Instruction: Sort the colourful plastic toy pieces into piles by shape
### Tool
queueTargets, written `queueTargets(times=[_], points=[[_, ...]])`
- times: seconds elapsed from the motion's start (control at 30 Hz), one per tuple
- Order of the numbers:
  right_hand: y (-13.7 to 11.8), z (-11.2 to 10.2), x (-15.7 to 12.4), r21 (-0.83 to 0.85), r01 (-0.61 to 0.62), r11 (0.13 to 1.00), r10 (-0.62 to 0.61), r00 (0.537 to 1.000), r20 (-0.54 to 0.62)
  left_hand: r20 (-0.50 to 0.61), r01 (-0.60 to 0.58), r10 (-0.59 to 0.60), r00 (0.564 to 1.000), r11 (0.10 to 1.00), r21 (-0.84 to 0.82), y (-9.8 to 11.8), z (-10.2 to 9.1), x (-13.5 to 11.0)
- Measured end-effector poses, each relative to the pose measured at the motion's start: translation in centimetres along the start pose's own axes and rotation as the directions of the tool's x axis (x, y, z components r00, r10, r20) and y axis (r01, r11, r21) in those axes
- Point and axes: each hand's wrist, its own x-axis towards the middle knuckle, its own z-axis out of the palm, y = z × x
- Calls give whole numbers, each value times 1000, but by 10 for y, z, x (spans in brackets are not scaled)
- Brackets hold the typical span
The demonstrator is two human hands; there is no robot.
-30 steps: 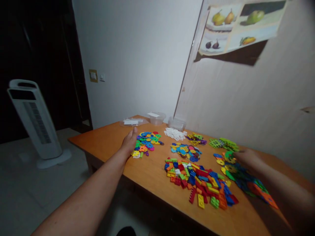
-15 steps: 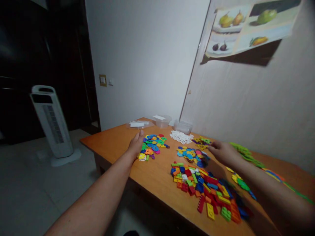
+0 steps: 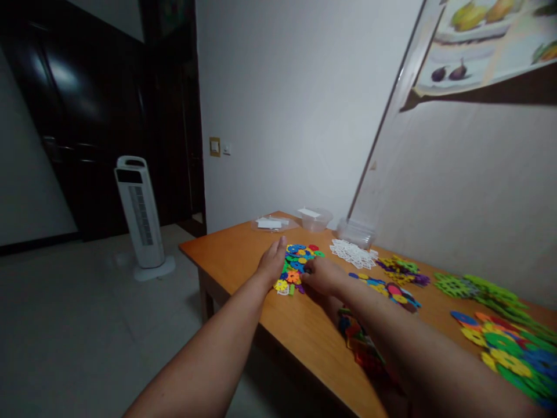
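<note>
My left hand [image 3: 271, 266] rests on edge against the left side of a pile of small colourful snowflake discs [image 3: 294, 262]; its fingers are stretched out and it holds nothing. From the right, my right hand [image 3: 322, 275] reaches to the same pile. Its fingers are bent together at the discs, and whatever they grip is hidden. Beneath my right forearm lie building bricks [image 3: 357, 337], mostly covered by the arm. A second group of flat round pieces [image 3: 391, 290] shows just beyond that forearm.
On the wooden table [image 3: 230, 247] are white lattice pieces [image 3: 353, 253], yellow and purple pieces [image 3: 402, 268], green pieces [image 3: 478, 290] and large flower-shaped discs [image 3: 507, 351]. Clear plastic containers [image 3: 315, 220] stand at the back by the wall. A white tower fan [image 3: 141, 215] stands left on the floor.
My right hand has moved left from the yellow and purple pieces to the snowflake disc pile. My left hand stays beside that pile. The view has turned left.
</note>
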Motion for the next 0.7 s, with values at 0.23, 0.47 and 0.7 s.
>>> queueTargets(times=[0.23, 0.47, 0.7], points=[[-4, 4, 3, -18, -70, 997, 68, 996, -63, 18, -41, 39, 999, 994, 105, 7, -1, -3], [52, -9, -22, 38, -243, 969, 246, 950, -190, 5, -15, 15, 1000, 999, 44, -4, 1, 4], [183, -18, -88, 81, -478, 875, 480, 830, -284, -27, -19, 21, 999, 999, 45, -8, 2, 12]])
